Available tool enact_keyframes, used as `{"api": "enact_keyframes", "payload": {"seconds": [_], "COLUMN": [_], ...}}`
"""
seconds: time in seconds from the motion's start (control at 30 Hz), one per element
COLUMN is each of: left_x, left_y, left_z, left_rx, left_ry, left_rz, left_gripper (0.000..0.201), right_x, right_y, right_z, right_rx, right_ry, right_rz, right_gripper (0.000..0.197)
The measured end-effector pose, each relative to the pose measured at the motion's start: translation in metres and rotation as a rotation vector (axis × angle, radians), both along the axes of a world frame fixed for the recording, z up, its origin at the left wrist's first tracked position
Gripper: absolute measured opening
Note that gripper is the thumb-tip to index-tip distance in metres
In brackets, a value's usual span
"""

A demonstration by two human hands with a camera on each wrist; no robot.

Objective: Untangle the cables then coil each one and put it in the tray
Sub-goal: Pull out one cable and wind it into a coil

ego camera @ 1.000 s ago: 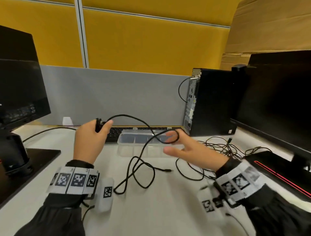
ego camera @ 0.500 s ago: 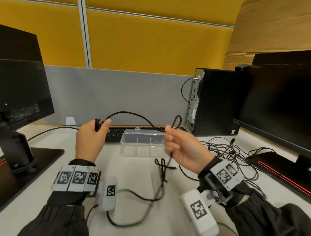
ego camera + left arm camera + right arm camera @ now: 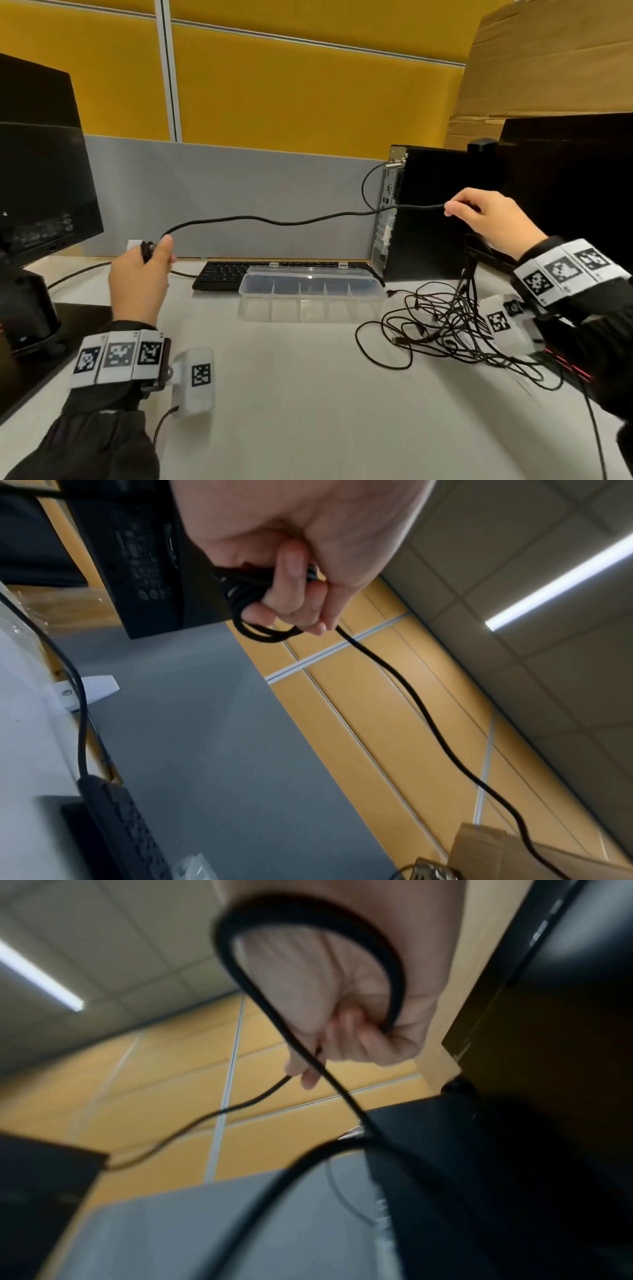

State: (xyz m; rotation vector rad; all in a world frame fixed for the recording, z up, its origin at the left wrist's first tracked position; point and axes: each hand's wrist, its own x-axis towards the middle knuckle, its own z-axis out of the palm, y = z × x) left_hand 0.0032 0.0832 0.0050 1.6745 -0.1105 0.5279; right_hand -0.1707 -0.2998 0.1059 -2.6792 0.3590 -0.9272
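Since half a second ago the right hand [image 3: 489, 219] has swung up and out toward the desk's right edge, drawing the black cable [image 3: 274, 221] from a slack dangle into a long, shallow wave between both hands, well above the desk [image 3: 308, 394]. Its fingers [image 3: 363, 1039] are curled shut around the cord; in the blurred right wrist view a round, matte loop arcs back over the palm and another strand drops away below. The left hand [image 3: 140, 274], raised near the desk's left side, has its fingers [image 3: 291, 588] clamped on a small bundle of tight coils of the same cable, smooth and rubbery, with the free length leaving past the fingertips.

At the middle of the desk's back edge sits the tray [image 3: 311, 291], a clear plastic oblong box with thin dividers forming a row of compartments; what lies inside cannot be told. Just behind it lies a flat black keyboard [image 3: 219, 274]. Toward the right edge a heap of thin black wires [image 3: 445, 318] sprawls in tangled loops on the pale, smooth top, beside a boxy black computer tower [image 3: 428, 212]
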Motion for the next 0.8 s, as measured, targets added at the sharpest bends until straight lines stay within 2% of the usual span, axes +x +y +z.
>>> {"api": "enact_keyframes", "payload": {"seconds": [0.07,0.13,0.23,0.3,0.37,0.5,0.57,0.67,0.73,0.8], "left_x": [-0.002,-0.001,-0.002,-0.006,-0.014,-0.024,-0.030,-0.042,-0.047,-0.051], "left_y": [-0.005,-0.007,-0.012,-0.020,-0.030,-0.050,-0.058,-0.062,-0.057,-0.053], "left_z": [-0.001,-0.001,-0.003,-0.003,-0.003,-0.008,-0.008,-0.002,0.002,0.003], "left_rx": [0.008,-0.004,0.009,0.060,0.108,0.058,0.003,-0.108,-0.067,0.068], "left_ry": [0.010,0.024,0.014,-0.006,-0.027,0.002,0.072,0.149,0.190,0.261], "left_rz": [-0.028,-0.053,-0.086,-0.110,-0.147,-0.332,-0.468,-0.692,-0.842,-1.044], "left_gripper": [0.034,0.035,0.035,0.037,0.038,0.037,0.036,0.033,0.033,0.033], "right_x": [0.007,0.006,-0.003,-0.008,-0.006,0.023,0.041,0.056,0.058,0.057], "right_y": [-0.009,-0.009,0.021,0.058,0.098,0.149,0.160,0.160,0.147,0.128], "right_z": [0.000,0.005,0.015,0.012,-0.006,-0.069,-0.098,-0.115,-0.113,-0.111], "right_rx": [-0.034,0.050,0.236,0.267,0.242,0.265,0.297,0.515,0.619,0.590], "right_ry": [0.071,0.052,-0.090,-0.109,-0.036,0.250,0.296,0.083,-0.081,-0.247], "right_rz": [-0.053,-0.055,0.093,0.241,0.379,0.527,0.509,0.502,0.472,0.400], "right_gripper": [0.027,0.038,0.038,0.035,0.038,0.071,0.067,0.025,0.027,0.028]}}
